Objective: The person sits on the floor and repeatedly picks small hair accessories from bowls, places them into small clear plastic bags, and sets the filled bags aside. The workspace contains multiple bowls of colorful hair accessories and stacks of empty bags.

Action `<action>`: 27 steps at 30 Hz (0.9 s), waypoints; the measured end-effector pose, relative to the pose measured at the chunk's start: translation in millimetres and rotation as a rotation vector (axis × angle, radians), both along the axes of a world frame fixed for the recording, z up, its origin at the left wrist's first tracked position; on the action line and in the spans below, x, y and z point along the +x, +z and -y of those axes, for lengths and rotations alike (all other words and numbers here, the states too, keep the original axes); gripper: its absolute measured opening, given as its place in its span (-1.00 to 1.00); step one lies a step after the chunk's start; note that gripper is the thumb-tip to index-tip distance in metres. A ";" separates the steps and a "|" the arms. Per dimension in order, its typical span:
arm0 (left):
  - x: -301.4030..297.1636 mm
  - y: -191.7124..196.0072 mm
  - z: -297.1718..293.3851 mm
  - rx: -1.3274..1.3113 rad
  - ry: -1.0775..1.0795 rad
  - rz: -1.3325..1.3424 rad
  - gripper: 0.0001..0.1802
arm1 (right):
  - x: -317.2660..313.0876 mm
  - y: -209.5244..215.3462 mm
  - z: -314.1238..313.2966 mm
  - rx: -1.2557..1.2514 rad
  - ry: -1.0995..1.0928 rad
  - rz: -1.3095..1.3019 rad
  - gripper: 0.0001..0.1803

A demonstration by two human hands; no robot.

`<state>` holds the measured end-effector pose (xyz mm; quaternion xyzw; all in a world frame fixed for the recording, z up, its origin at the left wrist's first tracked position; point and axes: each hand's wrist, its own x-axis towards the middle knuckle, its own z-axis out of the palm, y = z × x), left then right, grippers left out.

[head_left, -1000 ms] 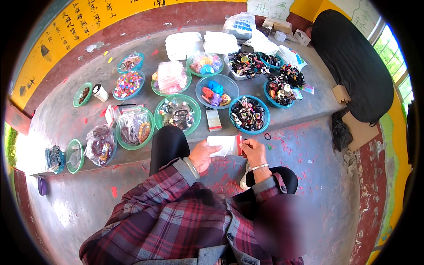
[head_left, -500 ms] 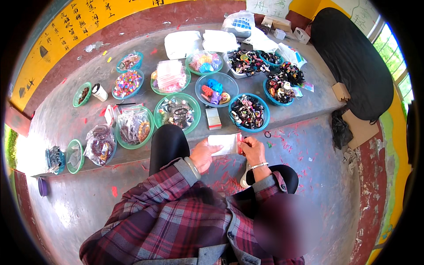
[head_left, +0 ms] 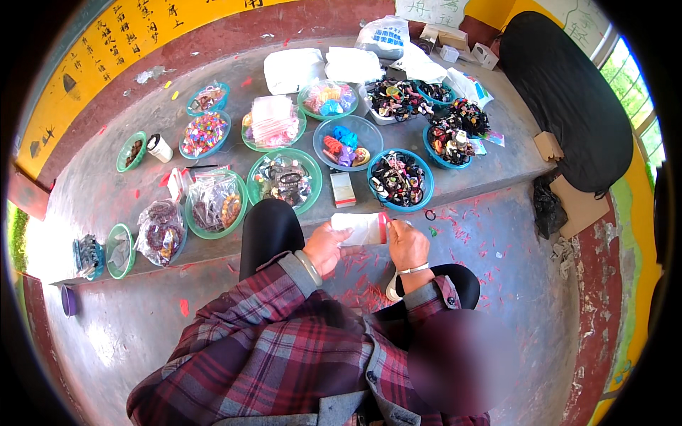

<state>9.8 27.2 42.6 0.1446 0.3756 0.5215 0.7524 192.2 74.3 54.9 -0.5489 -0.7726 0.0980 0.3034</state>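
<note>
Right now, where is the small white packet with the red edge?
In the head view the white packet sits centre frame, held between the left hand and right hand, just below the small white box on the ledge.

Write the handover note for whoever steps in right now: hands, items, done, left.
Left hand: grips the left end of a small clear packet.
Right hand: pinches the packet's right end, at its red strip.
Packet is held over the knees, just in front of the concrete ledge.
On the ledge: bowl of dark bands, bowl of bagged bracelets, small box between them.
Done: packet picked up.
Left: whether it is filled or sealed cannot be told.
</note>
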 end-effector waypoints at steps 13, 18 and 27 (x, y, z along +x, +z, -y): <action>-12.7 -17.3 -8.1 0.001 0.033 0.125 -0.69 | 16.9 -21.9 -22.0 -0.480 -0.093 -0.490 -0.85; -21.9 -21.0 -12.7 -0.082 0.136 0.050 -0.72 | 26.8 -7.6 -29.3 -0.424 -0.197 -0.624 -0.87; -16.9 -107.0 -61.2 -0.302 0.437 0.021 -0.78 | 24.8 9.4 -33.7 -0.454 -0.166 -1.104 -0.88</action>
